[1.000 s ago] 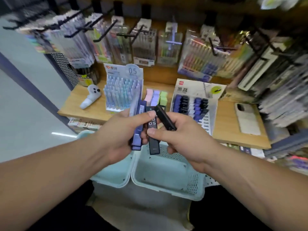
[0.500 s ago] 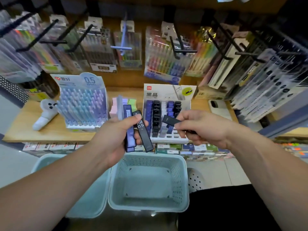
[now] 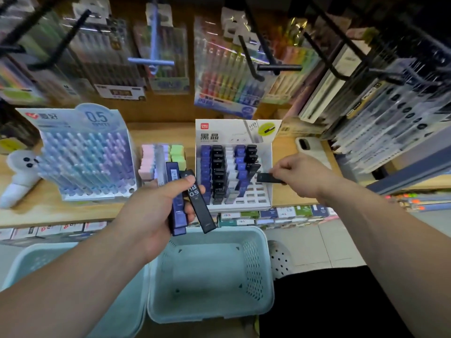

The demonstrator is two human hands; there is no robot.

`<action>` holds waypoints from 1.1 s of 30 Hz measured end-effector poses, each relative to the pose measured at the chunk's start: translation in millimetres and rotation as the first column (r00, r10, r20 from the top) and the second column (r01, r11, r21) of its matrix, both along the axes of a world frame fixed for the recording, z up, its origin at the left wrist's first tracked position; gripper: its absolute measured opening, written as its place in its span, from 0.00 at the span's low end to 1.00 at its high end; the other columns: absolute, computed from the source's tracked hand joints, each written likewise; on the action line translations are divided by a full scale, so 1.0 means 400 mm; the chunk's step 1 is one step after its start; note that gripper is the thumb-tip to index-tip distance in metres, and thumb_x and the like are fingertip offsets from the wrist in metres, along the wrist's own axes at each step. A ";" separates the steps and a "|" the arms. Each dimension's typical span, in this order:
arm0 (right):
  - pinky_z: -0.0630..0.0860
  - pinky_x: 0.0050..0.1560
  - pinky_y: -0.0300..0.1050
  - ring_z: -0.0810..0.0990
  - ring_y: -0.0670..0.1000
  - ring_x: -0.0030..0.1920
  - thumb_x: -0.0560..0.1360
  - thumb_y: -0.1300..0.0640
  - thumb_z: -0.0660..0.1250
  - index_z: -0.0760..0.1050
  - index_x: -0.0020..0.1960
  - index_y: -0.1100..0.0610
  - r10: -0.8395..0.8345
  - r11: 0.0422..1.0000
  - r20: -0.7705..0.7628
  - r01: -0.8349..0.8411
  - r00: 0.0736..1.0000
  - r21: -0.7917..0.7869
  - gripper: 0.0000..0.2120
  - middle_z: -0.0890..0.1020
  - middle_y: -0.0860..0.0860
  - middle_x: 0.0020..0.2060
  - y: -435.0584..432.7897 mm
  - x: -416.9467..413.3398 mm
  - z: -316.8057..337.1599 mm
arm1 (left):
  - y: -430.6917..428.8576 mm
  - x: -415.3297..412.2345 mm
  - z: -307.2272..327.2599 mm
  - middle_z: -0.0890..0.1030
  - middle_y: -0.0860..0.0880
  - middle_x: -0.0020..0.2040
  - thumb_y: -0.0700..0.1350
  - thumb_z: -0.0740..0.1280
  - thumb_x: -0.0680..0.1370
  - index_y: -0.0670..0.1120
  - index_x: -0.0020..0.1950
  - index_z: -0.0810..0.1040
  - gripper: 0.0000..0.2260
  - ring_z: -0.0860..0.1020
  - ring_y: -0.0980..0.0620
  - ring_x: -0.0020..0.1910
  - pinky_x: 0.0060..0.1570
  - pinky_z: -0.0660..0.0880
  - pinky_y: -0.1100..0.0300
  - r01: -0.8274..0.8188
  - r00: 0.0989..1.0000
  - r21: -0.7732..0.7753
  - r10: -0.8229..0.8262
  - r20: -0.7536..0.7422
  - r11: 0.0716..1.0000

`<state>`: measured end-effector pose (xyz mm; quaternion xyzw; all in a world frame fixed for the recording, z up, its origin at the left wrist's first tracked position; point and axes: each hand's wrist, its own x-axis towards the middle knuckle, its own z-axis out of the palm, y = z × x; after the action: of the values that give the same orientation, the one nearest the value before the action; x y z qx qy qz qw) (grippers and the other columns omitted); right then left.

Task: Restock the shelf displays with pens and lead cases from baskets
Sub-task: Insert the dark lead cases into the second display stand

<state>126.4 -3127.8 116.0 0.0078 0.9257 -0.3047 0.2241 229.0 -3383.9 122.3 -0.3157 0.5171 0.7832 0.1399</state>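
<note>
My left hand (image 3: 151, 211) grips a bundle of lead cases (image 3: 192, 201), black, blue and clear, above the baskets. My right hand (image 3: 297, 174) pinches one black lead case (image 3: 267, 178) and holds it over the right side of the white lead case display (image 3: 234, 164). The display has columns of blue, black and clear cases, and several slots at its lower right stand bare. A light blue pen display (image 3: 85, 157) marked 0.5 stands to the left on the wooden shelf (image 3: 73, 213).
Two teal baskets (image 3: 210, 311) (image 3: 31, 262) sit below my arms. Pastel erasers (image 3: 158, 159) lie between the displays. A white toy (image 3: 19, 176) stands far left, a phone (image 3: 312, 152) far right. Hanging pen packs on black hooks (image 3: 251, 54) jut out overhead.
My right hand has pulled one black case away from the bundle in the left hand and carried it right and forward to the display. The view has tilted toward the shelf.
</note>
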 end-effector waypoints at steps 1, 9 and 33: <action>0.72 0.34 0.44 0.77 0.53 0.36 0.79 0.56 0.64 0.83 0.50 0.61 0.019 0.998 -0.048 -0.016 0.999 0.066 0.11 0.83 0.53 0.41 0.001 -0.006 -0.007 | 0.000 -0.003 -0.001 0.86 0.42 0.45 0.42 0.70 0.78 0.42 0.51 0.81 0.05 0.70 0.51 0.27 0.29 0.73 0.58 0.000 1.000 -0.005 0.000 0.000 1.000; 0.70 0.44 0.39 0.78 0.50 0.44 0.74 0.60 0.75 0.83 0.51 0.53 0.000 0.995 -0.266 0.028 0.964 0.099 0.07 0.79 0.45 0.41 0.001 -0.028 -0.036 | 0.007 -0.015 -0.010 0.86 0.43 0.45 0.42 0.70 0.79 0.41 0.52 0.80 0.05 0.70 0.52 0.25 0.27 0.74 0.60 -0.020 0.999 -0.036 0.021 0.031 0.999; 0.79 0.52 0.48 0.81 0.52 0.49 0.78 0.61 0.70 0.83 0.57 0.53 0.238 0.969 -0.415 -0.184 0.878 0.165 0.10 0.85 0.51 0.51 -0.041 -0.018 -0.083 | 0.015 0.003 0.002 0.86 0.44 0.45 0.42 0.69 0.79 0.42 0.53 0.80 0.05 0.70 0.52 0.28 0.31 0.74 0.59 0.009 0.999 0.025 -0.010 0.032 1.000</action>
<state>119.3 -3144.0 82.6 -0.1473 0.9642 -0.2159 0.0445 230.3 -3377.8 123.1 -0.3241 0.5064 0.7838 0.1557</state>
